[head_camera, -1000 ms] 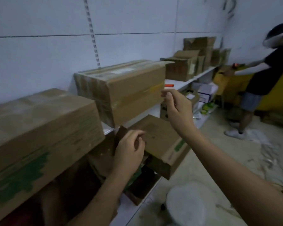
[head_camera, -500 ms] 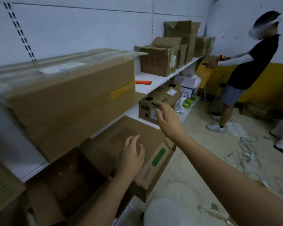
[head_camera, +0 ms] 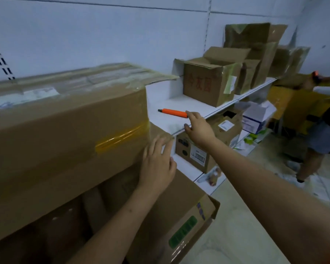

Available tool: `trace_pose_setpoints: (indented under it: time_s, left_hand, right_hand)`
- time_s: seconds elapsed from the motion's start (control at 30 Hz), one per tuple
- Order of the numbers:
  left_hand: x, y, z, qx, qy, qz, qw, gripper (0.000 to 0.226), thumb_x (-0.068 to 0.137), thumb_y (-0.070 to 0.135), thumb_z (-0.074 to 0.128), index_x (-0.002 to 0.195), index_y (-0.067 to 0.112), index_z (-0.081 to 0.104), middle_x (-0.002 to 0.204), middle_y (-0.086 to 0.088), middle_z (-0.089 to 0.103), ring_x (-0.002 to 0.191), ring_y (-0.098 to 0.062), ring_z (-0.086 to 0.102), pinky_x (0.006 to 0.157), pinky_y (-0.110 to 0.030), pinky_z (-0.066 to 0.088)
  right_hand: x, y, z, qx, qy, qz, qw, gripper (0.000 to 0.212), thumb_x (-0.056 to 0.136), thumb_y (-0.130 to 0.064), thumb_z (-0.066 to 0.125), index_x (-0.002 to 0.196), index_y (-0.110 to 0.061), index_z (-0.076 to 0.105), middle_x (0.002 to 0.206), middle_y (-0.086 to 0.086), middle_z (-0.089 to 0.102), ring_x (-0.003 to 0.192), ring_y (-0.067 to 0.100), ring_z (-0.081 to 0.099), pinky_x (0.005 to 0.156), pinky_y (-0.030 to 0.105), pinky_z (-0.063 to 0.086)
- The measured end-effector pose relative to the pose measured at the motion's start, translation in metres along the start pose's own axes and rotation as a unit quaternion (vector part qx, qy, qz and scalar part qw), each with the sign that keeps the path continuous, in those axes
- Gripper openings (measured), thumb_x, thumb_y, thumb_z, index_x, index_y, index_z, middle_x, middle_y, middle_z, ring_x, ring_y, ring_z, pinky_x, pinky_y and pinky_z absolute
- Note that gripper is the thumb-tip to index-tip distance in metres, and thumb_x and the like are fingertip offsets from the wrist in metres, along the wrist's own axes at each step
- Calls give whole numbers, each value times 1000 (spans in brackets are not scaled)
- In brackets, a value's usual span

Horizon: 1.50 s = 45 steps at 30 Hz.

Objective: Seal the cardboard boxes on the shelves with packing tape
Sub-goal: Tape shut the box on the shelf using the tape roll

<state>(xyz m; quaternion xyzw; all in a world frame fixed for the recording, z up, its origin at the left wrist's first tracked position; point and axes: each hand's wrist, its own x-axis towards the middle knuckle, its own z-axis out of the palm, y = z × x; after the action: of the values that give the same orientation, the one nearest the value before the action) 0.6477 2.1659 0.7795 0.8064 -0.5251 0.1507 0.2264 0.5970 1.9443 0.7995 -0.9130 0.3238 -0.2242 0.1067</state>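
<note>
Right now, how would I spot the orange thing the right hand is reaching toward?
Look at the white upper shelf, in the gap between the big taped box and the open box. The orange cutter lies flat there, beside the right hand: slim, bright, unlike the brown cardboard.

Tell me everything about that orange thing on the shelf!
The orange tool is a slim, stick-shaped thing, plastic by the look of it, with a dark tip at its left end, perhaps a box cutter. It lies flat on the white upper shelf, pointing left to right. The right hand reaches its right end; whether the fingers touch it is unclear.
</note>
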Motion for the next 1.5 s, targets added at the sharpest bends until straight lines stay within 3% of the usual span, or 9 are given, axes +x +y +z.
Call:
trace_pose_setpoints:
  time_s: [0.1,0.23,0.33,0.5,0.7,0.8,1.0,1.3,1.5]
  left_hand:
    - [27,3,25,120,1,-42,992,60,92,33,59,148,21,44,156,-9,39,149,-27,25,121,-43,15]
    - [34,5,46,225,-78,-96,966,65,101,40,41,159,22,17,166,-8,17,154,-27,4,111,-42,-32]
    - [34,4,50,236,-94,-112,961,67,102,36,40,160,22,10,166,-5,15,154,-24,4,107,-38,-38]
    - [30,3,46,197,-94,-91,972,68,97,32,48,159,21,20,163,-4,27,152,-21,18,115,-38,-31]
    - [17,10,20,3,-44,-42,998,53,96,18,50,149,22,46,144,6,51,136,-10,42,126,-41,6]
    - [3,16,-11,-105,-30,-81,991,45,101,15,48,146,24,48,140,13,47,124,-1,47,105,-31,44]
    - [-41,5,-86,-118,77,-106,984,37,101,12,49,134,23,59,121,15,54,103,-4,57,82,-29,53]
    - [-181,-54,-241,-54,228,-151,960,35,96,9,50,128,18,63,113,11,58,102,-5,60,87,-31,52]
    - [-337,-122,-348,16,284,-239,929,39,97,10,50,134,17,59,123,7,58,112,-6,56,96,-26,48]
  right_hand:
    - [51,28,23,-54,-44,-42,997,60,101,-28,47,155,-15,24,159,13,27,134,36,40,107,45,39]
    - [107,49,52,-92,-124,-79,985,64,103,-29,41,158,-15,10,165,10,10,146,36,21,119,48,21]
    - [134,55,66,-61,-150,-64,985,57,104,-29,38,155,-12,19,158,15,26,140,39,29,114,47,27]
    - [129,42,67,-82,-51,-68,993,28,97,-9,47,124,-1,48,123,21,52,112,38,51,87,43,45]
    - [75,14,47,249,67,38,965,29,105,-25,39,115,0,52,96,15,59,79,31,56,60,33,36]
    - [50,-6,18,363,147,29,920,33,106,-33,39,124,-9,51,89,5,58,74,20,53,55,29,35]
    - [18,-79,-70,484,287,9,826,31,106,-35,36,118,-12,53,80,-12,57,61,3,53,58,24,42]
    - [-115,-304,-126,417,171,-261,854,24,105,-27,37,120,-9,45,75,-8,44,58,4,44,49,20,33]
    - [-226,-487,-98,427,75,-372,821,24,105,-35,37,124,-21,42,81,-1,50,64,24,57,56,48,52]
